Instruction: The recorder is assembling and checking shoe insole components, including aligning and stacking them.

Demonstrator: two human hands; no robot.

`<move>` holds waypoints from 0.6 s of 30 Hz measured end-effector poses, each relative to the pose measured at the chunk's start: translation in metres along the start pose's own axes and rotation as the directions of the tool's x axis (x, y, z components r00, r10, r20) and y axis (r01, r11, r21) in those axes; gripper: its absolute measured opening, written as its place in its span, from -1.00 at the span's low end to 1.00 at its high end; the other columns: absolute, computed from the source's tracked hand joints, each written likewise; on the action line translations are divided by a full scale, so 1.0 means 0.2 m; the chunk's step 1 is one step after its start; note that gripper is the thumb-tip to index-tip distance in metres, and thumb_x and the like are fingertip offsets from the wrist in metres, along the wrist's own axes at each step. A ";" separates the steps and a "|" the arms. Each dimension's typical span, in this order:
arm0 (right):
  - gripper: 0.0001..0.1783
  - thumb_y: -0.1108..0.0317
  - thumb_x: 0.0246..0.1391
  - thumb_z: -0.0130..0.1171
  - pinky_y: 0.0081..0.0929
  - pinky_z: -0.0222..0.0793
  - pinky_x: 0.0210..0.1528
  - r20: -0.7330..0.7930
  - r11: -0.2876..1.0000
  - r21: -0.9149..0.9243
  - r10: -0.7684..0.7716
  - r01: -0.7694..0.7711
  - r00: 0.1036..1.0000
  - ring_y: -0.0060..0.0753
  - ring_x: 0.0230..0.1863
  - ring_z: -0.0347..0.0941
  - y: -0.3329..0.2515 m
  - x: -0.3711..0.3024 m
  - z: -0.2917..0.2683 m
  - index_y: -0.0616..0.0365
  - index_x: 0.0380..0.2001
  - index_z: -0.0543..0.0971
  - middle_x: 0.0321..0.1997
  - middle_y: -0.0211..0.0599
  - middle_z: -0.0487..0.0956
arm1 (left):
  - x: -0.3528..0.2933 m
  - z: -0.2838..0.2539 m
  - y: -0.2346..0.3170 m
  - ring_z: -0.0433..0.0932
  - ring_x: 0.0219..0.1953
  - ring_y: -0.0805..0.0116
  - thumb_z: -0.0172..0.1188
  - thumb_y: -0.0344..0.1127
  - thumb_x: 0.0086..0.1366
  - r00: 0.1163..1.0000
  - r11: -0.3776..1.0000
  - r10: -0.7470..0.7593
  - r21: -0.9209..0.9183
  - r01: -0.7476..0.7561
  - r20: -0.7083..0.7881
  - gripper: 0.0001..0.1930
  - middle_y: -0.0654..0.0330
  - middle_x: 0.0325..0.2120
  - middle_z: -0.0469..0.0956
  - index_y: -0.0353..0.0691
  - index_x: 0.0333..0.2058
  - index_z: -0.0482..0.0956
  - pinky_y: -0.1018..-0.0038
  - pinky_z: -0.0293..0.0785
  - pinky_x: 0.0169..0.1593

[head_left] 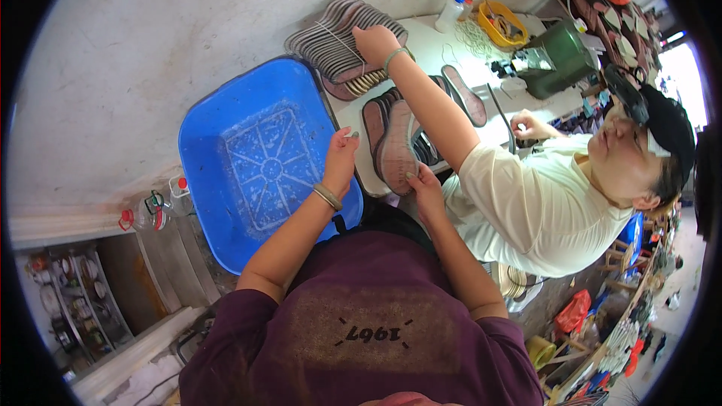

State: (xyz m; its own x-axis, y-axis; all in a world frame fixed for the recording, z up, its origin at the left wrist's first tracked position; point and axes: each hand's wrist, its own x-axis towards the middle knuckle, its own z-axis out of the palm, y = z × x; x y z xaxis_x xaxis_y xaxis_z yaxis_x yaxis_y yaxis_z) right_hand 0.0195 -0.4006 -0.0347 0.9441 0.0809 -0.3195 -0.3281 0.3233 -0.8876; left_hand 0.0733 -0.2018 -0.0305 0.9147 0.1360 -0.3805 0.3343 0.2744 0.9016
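Observation:
A brownish, foot-shaped shoe sole (pixel 397 154) with a dark edge is gripped at its near end by my right hand (pixel 430 194). It tilts up over a pile of similar soles (pixel 372 116) at the table's edge. My left hand (pixel 341 159), fingers curled, hovers by the right rim of a large blue tub (pixel 218 244). Something small and pale shows at its fingertips, too small to name. Beyond the tub stands a tied bundle of soles (pixel 331 41), which a co-worker's hand (pixel 378 46) touches.
The co-worker (pixel 541 203) sits close on my right, one arm crossing the table (pixel 429 41). On it are a single sole (pixel 464 95), a white bottle (pixel 449 13), a yellow basket (pixel 502 24) and a green container (pixel 560 60). Plastic jugs (pixel 154 209) stand left of the tub.

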 end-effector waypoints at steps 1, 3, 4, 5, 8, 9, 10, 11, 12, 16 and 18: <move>-0.52 0.58 0.14 -0.02 -0.50 0.30 0.13 -0.039 1.000 -0.012 -0.025 0.024 0.999 -0.46 0.05 0.44 0.01 0.03 -0.02 0.30 0.16 0.31 0.04 -0.21 0.51 | 0.01 -0.03 0.02 0.40 -0.19 0.51 0.08 -0.23 0.34 0.997 0.997 0.070 0.026 -0.069 -0.027 -0.66 0.36 -0.26 0.44 -0.19 0.05 0.40 0.58 0.33 -0.09; -0.51 0.58 0.14 -0.02 -0.47 0.30 0.16 -0.039 0.998 -0.041 -0.046 0.044 0.998 -0.43 0.08 0.43 -0.02 0.11 0.01 0.29 0.18 0.29 0.07 -0.18 0.49 | 0.05 -0.10 0.05 0.39 -0.18 0.50 0.10 -0.25 0.33 0.984 0.988 0.152 0.040 -0.149 -0.089 -0.64 0.35 -0.25 0.42 -0.19 0.07 0.39 0.57 0.32 -0.08; -0.57 0.55 0.13 -0.03 -0.41 0.32 0.08 0.020 0.932 -0.313 -0.184 0.181 0.983 -0.35 0.01 0.45 -0.16 0.36 0.12 0.26 0.10 0.32 -0.01 -0.16 0.50 | 0.07 -0.10 0.06 0.39 -0.17 0.50 0.12 -0.27 0.32 0.969 0.970 0.234 0.083 -0.228 -0.074 -0.64 0.33 -0.24 0.42 -0.20 0.06 0.40 0.56 0.33 -0.06; -0.63 0.52 0.11 -0.03 -0.34 0.35 0.01 0.124 0.777 -0.545 -0.296 0.315 0.947 -0.27 -0.05 0.46 -0.29 0.61 0.25 0.24 0.03 0.34 -0.09 -0.13 0.51 | 0.10 -0.13 0.07 0.39 -0.16 0.49 0.13 -0.28 0.31 0.946 0.943 0.317 0.128 -0.307 -0.068 -0.64 0.31 -0.23 0.43 -0.21 0.05 0.41 0.54 0.33 -0.04; -0.80 0.44 0.07 -0.04 -0.13 0.42 -0.23 0.505 -0.037 -0.840 -0.415 0.541 0.757 -0.03 -0.25 0.51 -0.70 1.26 0.54 0.15 -0.20 0.42 -0.35 -0.05 0.54 | 0.16 -0.08 0.20 0.44 -0.18 0.31 0.15 -0.36 0.23 0.847 0.785 0.531 0.396 -0.477 -0.033 -0.70 0.16 -0.25 0.47 -0.26 -0.05 0.47 0.43 0.36 -0.03; -0.85 0.42 0.06 -0.04 -0.06 0.44 -0.31 0.619 -0.348 -0.783 -0.361 0.515 0.698 0.05 -0.31 0.52 -0.72 1.29 0.50 0.12 -0.27 0.45 -0.43 -0.02 0.55 | 0.19 -0.03 0.25 0.44 -0.18 0.31 0.15 -0.36 0.23 0.851 0.794 0.525 0.375 -0.478 -0.027 -0.70 0.16 -0.25 0.47 -0.26 -0.05 0.47 0.43 0.36 -0.03; -0.85 0.42 0.06 -0.04 -0.06 0.44 -0.31 0.645 -0.349 -0.762 -0.347 0.545 0.681 0.05 -0.31 0.52 -0.74 1.30 0.53 0.12 -0.27 0.45 -0.43 -0.02 0.55 | 0.20 -0.04 0.32 0.45 -0.16 0.23 0.15 -0.38 0.20 0.790 0.700 0.613 0.463 -0.544 0.001 -0.71 0.12 -0.23 0.48 -0.27 -0.09 0.49 0.39 0.36 -0.03; -0.85 0.43 0.03 -0.04 -0.05 0.43 -0.27 0.581 -0.281 -0.814 -0.395 0.508 0.712 0.07 -0.29 0.51 -0.77 1.28 0.51 0.10 -0.29 0.45 -0.42 -0.01 0.54 | 0.22 -0.05 0.37 0.46 -0.14 0.15 0.15 -0.39 0.17 0.726 0.592 0.687 0.545 -0.594 0.045 -0.73 0.09 -0.21 0.49 -0.27 -0.13 0.51 0.35 0.37 -0.02; -0.86 0.44 0.01 -0.03 -0.05 0.43 -0.24 0.515 -0.206 -0.856 -0.434 0.474 0.739 0.10 -0.27 0.50 -0.78 1.25 0.53 0.07 -0.31 0.45 -0.42 0.00 0.53 | 0.25 -0.07 0.43 0.46 -0.14 0.15 0.15 -0.39 0.17 0.722 0.592 0.692 0.560 -0.580 0.015 -0.73 0.09 -0.21 0.49 -0.27 -0.13 0.51 0.35 0.37 -0.02; -0.90 0.38 -0.02 0.02 -0.16 0.43 -0.28 0.673 -0.376 -0.739 -0.449 0.558 0.588 -0.05 -0.30 0.49 -0.85 1.16 0.56 0.06 -0.41 0.51 -0.46 -0.15 0.52 | 0.41 0.03 0.56 0.44 -0.10 0.10 0.17 -0.37 0.14 0.586 0.327 0.783 0.661 -0.675 0.210 -0.77 0.15 -0.19 0.50 -0.21 -0.19 0.54 0.26 0.34 0.00; -0.89 0.34 -0.02 0.05 -0.24 0.42 -0.27 0.700 -0.559 -0.673 -0.268 0.484 0.662 -0.18 -0.27 0.48 -0.89 1.04 0.57 0.01 -0.43 0.56 -0.44 -0.26 0.53 | 0.49 0.07 0.58 0.44 -0.09 0.12 0.18 -0.36 0.13 0.561 0.257 0.786 0.688 -0.679 0.260 -0.78 0.18 -0.19 0.50 -0.19 -0.21 0.55 0.25 0.32 0.01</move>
State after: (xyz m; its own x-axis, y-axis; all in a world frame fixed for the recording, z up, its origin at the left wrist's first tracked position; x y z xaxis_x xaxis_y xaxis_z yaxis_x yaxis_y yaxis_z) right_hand 0.2784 -0.3333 0.0951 0.7352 0.6267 0.2583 0.6197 -0.7759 0.1184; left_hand 0.2047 -0.1698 0.0394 0.8352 0.0442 0.5481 -0.3786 -0.6767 0.6315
